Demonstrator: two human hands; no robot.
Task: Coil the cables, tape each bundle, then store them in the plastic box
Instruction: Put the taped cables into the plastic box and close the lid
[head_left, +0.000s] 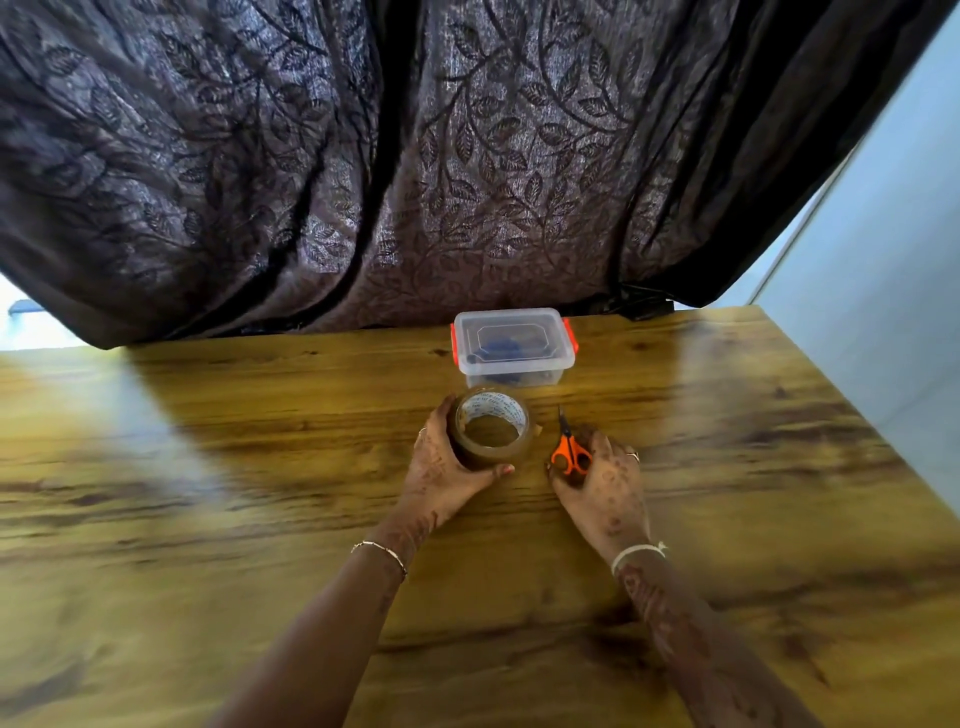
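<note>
A clear plastic box (514, 347) with orange clips stands lidded at the far edge of the wooden table (208, 467); dark blue things show dimly inside it. Just in front of it lies a roll of brown tape (491, 434), flat on the table. My left hand (441, 467) grips the roll from its left side, thumb curled under its near edge. To the right, my right hand (602, 483) holds small orange-handled scissors (570, 447), their blades pointing away from me. No loose cable shows on the table.
A dark leaf-patterned curtain (415, 156) hangs behind the table's far edge. A pale wall (893, 234) runs along the right side. A black object (644, 306) lies at the curtain's foot, far right.
</note>
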